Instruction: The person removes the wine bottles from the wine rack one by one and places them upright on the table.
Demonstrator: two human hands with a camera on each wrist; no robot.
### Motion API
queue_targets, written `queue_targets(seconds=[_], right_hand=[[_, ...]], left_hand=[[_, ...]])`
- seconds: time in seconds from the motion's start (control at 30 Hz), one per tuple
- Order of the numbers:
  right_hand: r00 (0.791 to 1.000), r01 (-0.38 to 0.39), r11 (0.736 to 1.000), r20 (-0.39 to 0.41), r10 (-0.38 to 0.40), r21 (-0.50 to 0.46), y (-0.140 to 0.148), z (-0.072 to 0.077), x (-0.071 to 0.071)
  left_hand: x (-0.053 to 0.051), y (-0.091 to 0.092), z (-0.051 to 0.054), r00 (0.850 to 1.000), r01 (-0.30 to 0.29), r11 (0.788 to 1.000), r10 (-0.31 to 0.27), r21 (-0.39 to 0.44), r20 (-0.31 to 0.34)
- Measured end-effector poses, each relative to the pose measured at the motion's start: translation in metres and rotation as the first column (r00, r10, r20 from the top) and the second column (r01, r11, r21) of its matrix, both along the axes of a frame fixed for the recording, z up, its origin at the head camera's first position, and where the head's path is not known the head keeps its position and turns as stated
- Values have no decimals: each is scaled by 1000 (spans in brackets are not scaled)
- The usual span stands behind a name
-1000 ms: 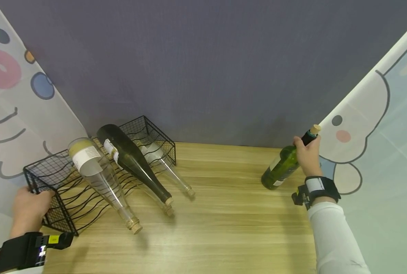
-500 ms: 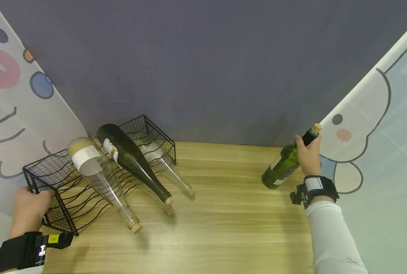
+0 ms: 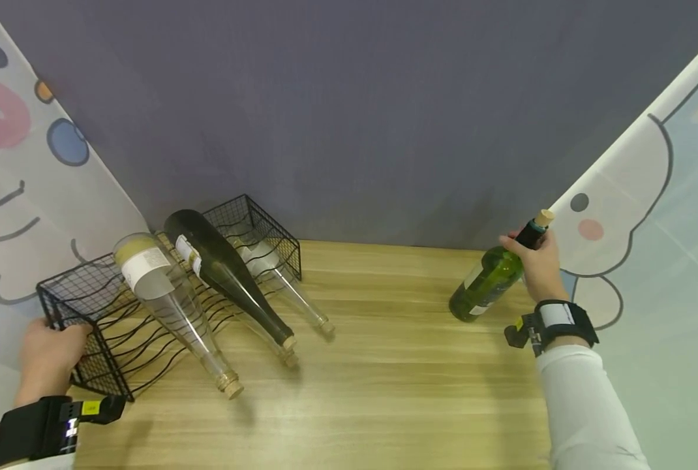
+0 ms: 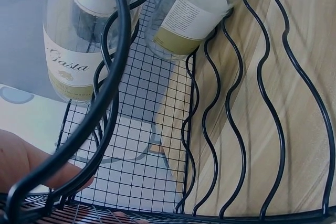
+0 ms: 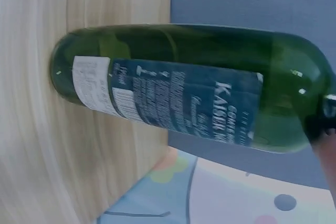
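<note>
Green bottle: located at about the 3 to 4 o'clock position of the head view, over the desk. It appears upright or nearly so; firm contact of base with desk cannot be confirmed. Glass is green and glossy. A pale cork sits in the mouth, above a black neck sleeve with a teal band. The right wrist view shows a dark blue label with white lettering, "KAISER" being legible, and a small white label next to it towards the base.

Right hand: holding the green bottle by the neck, fingers and thumb wrapped about it.

Black wire rack: mesh ends, wavy cross wires, located around 8 o'clock. Left hand grips its near end.

Rack contents: clear bottle with white and gold label; dark bottle just beside it towards 2 o'clock; small clear bottle further along. A lower clear bottle lies partly hidden beneath the dark one. All four are corked, necks directed towards 4 to 5 o'clock.
</note>
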State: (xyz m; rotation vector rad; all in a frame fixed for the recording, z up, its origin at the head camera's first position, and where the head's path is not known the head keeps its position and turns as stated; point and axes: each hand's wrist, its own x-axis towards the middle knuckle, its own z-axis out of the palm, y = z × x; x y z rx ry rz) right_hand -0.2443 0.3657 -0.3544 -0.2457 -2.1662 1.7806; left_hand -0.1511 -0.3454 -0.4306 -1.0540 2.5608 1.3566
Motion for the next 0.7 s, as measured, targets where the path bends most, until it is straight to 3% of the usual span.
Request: queue_targets(seconds=[0.1, 0.2, 0.43, 0.57, 0.7], right_hand=[[996, -85, 996, -34, 84, -31, 3, 8, 2], [992, -93, 995, -90, 90, -35, 3, 18, 1], [992, 74, 997, -109, -70, 31, 3, 44, 3], [987, 124, 988, -116, -113, 93, -1, 55, 3], [975, 168, 981, -165, -152, 91, -11, 64, -2]], left_hand=[[-1, -1, 1, 1000, 1, 1000, -1, -3, 0], [0, -1, 2, 1000, -2, 1000, 2, -9, 1], [0, 0, 1, 1000, -8, 1000, 8, 2, 9], [0, 0, 1, 1000, -12, 1000, 12, 4, 15], [-1, -1, 1, 1000, -8, 1000, 8, -6, 14]])
